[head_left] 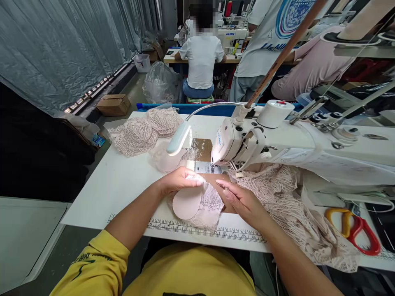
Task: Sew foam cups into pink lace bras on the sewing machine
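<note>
Readable text: "JUKI" in blue on a far sewing machine (230, 33). The blue badge on the near sewing machine (234, 142) is too small to read, as are the figures of the ruler scale (200, 231) printed along the table (123, 185) front edge.

Foam cup (186, 204) lies on the table just before the needle, on top of pink lace (211, 209). Its long axis runs roughly left to right, with the rounded edge toward the person.

Left hand (182, 179): fingers curled down, pinching the cup's far edge together with the lace. Right hand (243, 200): flat, fingers stretched out, pressing the lace and gripping nothing.

Red-and-yellow scissors (358, 228) lie at far right.
</note>
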### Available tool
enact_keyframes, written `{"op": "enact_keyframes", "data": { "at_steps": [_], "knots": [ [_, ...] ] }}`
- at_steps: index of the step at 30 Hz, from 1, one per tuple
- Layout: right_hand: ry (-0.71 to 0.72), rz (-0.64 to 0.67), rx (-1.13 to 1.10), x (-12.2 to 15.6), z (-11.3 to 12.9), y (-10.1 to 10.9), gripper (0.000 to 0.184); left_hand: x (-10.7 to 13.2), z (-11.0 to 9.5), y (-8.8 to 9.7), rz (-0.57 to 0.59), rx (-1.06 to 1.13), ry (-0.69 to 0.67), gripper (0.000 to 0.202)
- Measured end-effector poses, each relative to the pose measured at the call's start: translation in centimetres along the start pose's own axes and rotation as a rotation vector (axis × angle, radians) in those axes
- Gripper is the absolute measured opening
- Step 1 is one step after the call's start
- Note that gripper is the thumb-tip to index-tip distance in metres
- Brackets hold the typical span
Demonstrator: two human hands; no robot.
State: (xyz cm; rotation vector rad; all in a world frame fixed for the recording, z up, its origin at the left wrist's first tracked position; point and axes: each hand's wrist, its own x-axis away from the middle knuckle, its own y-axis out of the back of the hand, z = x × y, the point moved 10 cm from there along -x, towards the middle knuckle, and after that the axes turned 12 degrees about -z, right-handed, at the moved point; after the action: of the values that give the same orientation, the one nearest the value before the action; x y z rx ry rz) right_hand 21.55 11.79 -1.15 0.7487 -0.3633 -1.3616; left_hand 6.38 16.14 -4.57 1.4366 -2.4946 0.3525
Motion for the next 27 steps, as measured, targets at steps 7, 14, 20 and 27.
{"op": "enact_keyframes", "data": {
  "at_steps": [7,14,20,27],
  "knots": [
    [-0.125,0.083,-0.184,-2.0,-0.2,-2.4,0.040,0.2,0.0,-1.1,0.093,-0.031,-0.021,0.038],
    [-0.067,0.138,-0.326,-2.7,2.4,-3.4,0.026,0.0,-0.1,-1.6,0.126,-0.085,-0.068,0.037],
    [-0.070,0.095,-0.363,-2.8,1.8,-3.6,0.024,0.0,0.1,-1.9,0.150,-0.082,-0.069,0.041],
    [-0.073,0.109,-0.334,-2.9,1.9,-3.8,0.022,-0.1,0.5,-2.2,0.197,-0.092,-0.077,0.043]
  ]
}}
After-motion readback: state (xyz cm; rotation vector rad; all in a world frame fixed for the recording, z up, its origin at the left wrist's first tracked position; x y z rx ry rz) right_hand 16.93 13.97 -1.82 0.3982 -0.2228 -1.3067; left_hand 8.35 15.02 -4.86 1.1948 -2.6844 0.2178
